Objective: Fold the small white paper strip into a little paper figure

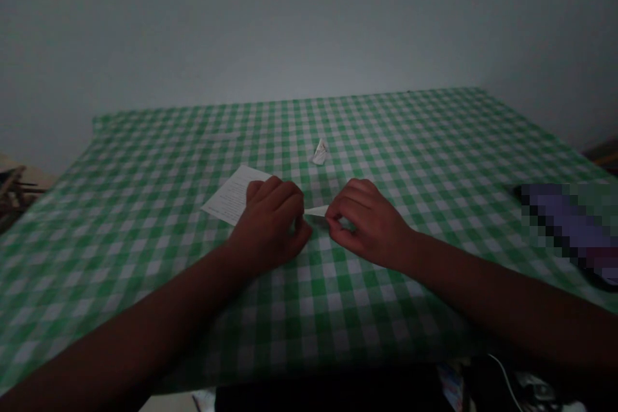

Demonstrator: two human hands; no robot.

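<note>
Paper sliver [316,211] over the near half of the table [333,309]
My right grip [369,222] pinches its end — light, level pressure should avoid creases; whether my left grip [270,222] holds it, I cannot tell.

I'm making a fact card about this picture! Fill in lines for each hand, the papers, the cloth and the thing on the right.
Left hand: at one end of the paper piece; its hold is hidden
Right hand: pinching the other end
Printed sheet: flat, partly hidden by the left hand
Crumpled scrap: on the table, beyond the hands
Tablecloth: green and white checks
Right side: dark-edged object, maybe a phone, partly pixelated
</note>
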